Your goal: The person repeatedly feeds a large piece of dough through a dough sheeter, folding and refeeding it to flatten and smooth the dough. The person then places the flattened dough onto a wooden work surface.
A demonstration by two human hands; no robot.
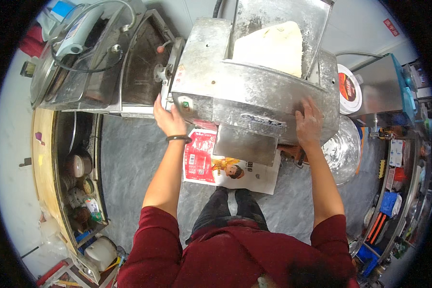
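Note:
Before me stands a dough sheeter [252, 86], a flour-dusted metal machine with a tilted feed tray [252, 18] on top. A thick pale slab of dough [270, 46] lies on that tray, its lower edge at the machine's slot. My left hand [170, 117] is at the machine's left front corner, thumb and fingers apart, close to a green switch [185, 104] and below the side adjuster [162, 73]. Against the front panel's right part rests my right hand [309, 122], fingers up and holding nothing. A metal outlet plate [245, 144] slopes down between my arms.
A printed flour sack [201, 169] lies flat below the outlet plate. To the right are a large metal bowl [342, 151] and a white round tub [349, 88]. Another machine [93, 72] with a hose stands left, above a wood-topped shelf unit [44, 144]. Crowded shelves [392, 201] line the right.

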